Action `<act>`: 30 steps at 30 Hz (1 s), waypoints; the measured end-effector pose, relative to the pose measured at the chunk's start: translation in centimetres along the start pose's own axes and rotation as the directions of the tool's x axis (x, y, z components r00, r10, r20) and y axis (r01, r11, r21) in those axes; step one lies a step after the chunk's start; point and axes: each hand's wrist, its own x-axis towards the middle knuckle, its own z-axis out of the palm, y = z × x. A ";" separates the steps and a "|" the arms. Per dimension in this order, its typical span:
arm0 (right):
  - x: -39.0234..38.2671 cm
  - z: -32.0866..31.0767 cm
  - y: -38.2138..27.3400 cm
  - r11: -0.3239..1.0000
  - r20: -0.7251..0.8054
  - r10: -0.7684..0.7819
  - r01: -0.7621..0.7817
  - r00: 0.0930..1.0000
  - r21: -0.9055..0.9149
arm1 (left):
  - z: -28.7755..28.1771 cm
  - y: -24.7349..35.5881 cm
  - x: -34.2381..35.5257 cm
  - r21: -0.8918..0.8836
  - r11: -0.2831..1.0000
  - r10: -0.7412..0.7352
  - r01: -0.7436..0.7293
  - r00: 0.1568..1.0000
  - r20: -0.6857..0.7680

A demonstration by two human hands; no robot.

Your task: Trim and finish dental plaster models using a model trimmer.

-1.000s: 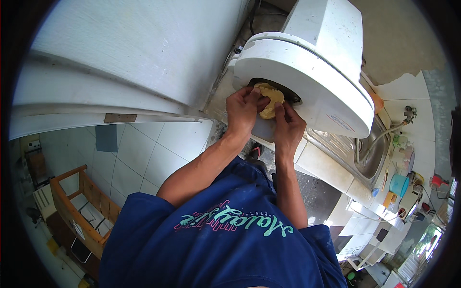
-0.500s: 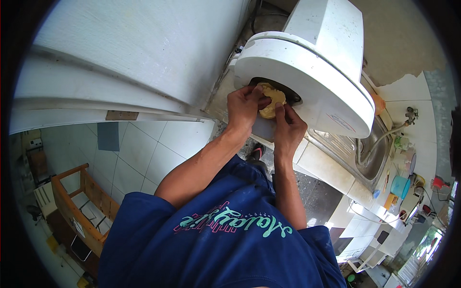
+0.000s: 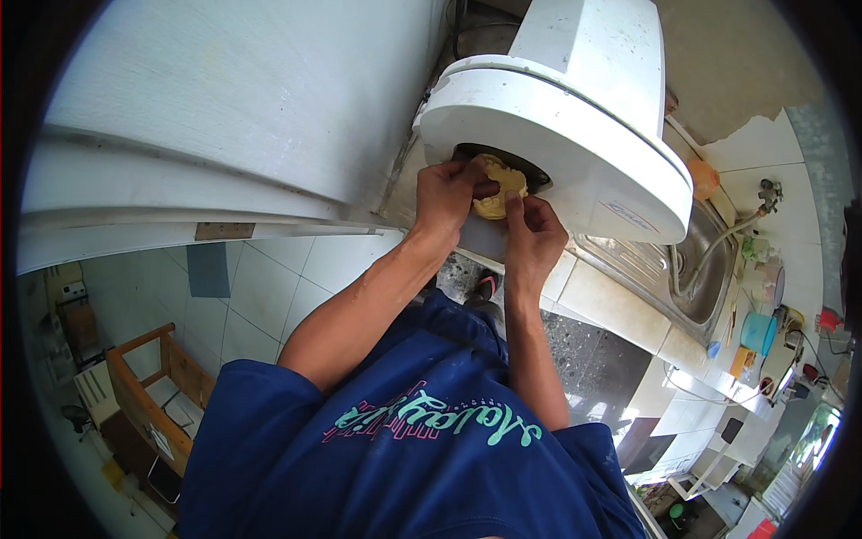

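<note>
Between my two hands is a soft, pale yellow, dough-like piece with a ragged edge and a hollow in its middle. My left hand grips its left side, the thumb on top and some fingers curled behind it. On the lower right edge, my right hand pinches the piece between thumb and fingers. Both hands are at the dark opening in the front of a large white machine with a rounded cover. Whether the piece touches the inside of the opening is hidden.
A steel sink with a tap and hose lies to the right, set in a tiled counter. A white panel rises at the left. A wooden frame stands on the floor at lower left.
The view has shifted slightly, moving the machine and my hands a little left in the picture. Both hands keep their hold on the yellow piece at the opening.
</note>
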 end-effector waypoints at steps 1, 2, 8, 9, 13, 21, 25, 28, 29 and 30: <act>0.0 0.0 0.0 1.000 -0.005 -0.003 0.003 1.000 0.017 | -0.1 -0.1 0.1 -0.008 1.000 -0.003 0.003 1.000 0.012; 0.0 0.1 0.1 0.999 -0.010 -0.005 0.006 1.000 0.034 | -0.1 -0.1 0.2 -0.017 1.000 -0.005 0.006 1.000 0.024; -0.2 0.4 0.5 0.998 -0.025 -0.023 0.024 0.999 0.061 | -0.3 0.2 0.5 0.044 0.999 -0.013 0.010 0.999 0.049; -0.3 0.4 0.6 0.998 -0.030 -0.021 0.023 0.999 0.063 | -0.1 0.5 0.3 0.048 0.999 -0.015 0.012 0.998 0.053; -0.4 0.5 0.7 0.994 -0.040 -0.012 0.016 0.999 0.110 | 0.3 1.5 -0.2 0.128 0.992 -0.020 0.014 0.999 0.043; -0.6 0.7 0.7 0.993 -0.062 -0.013 0.020 0.998 0.118 | 0.0 1.3 0.3 0.151 0.988 -0.035 0.023 0.996 0.079; -0.7 0.8 0.9 0.987 -0.075 -0.018 0.029 0.997 0.157 | -0.1 1.1 0.6 0.164 0.986 -0.023 0.005 0.994 0.108; -0.8 0.8 0.9 0.987 -0.081 -0.014 0.027 0.997 0.159 | 0.3 1.7 0.4 0.161 0.985 -0.079 0.064 0.993 0.088; -0.8 0.7 0.9 0.988 -0.084 -0.014 0.027 0.996 0.150 | 0.4 1.8 0.3 0.177 0.981 -0.096 0.080 0.992 0.084; -0.8 0.7 0.8 0.988 -0.086 -0.016 0.029 0.996 0.151 | 0.3 1.8 0.4 0.177 0.981 -0.095 0.079 0.992 0.086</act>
